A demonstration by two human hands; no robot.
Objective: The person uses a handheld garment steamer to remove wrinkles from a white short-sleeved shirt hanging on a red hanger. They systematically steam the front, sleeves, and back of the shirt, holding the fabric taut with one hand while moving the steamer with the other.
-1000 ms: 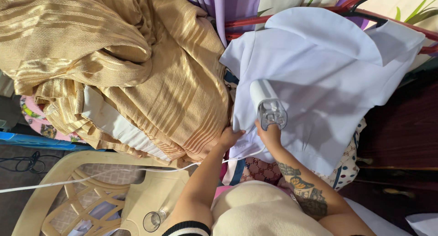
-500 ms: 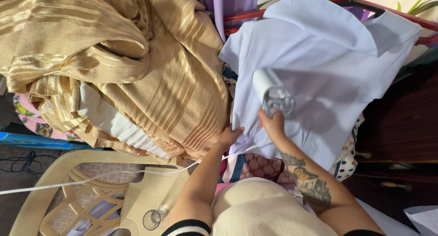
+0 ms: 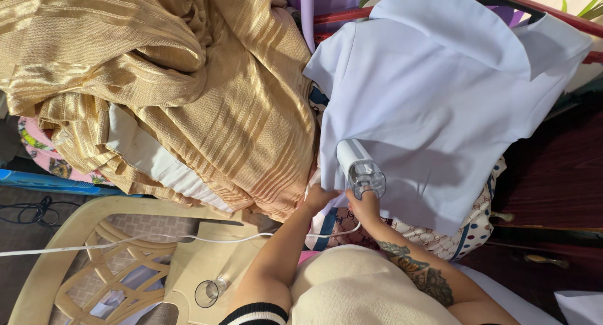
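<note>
Right hand grips white steamer on pale shirt; left hand pinches its hem

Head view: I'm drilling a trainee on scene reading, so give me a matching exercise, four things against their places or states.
Things:
1. white garment
2. handheld steamer
3. gold fabric pile
4. small clear cup

Places or states:
A. on the plastic chair
B. heaped at the left
C. in the right hand
D. hem pinched by the left hand

Pairs: 1-D, 2-C, 3-B, 4-A
</note>
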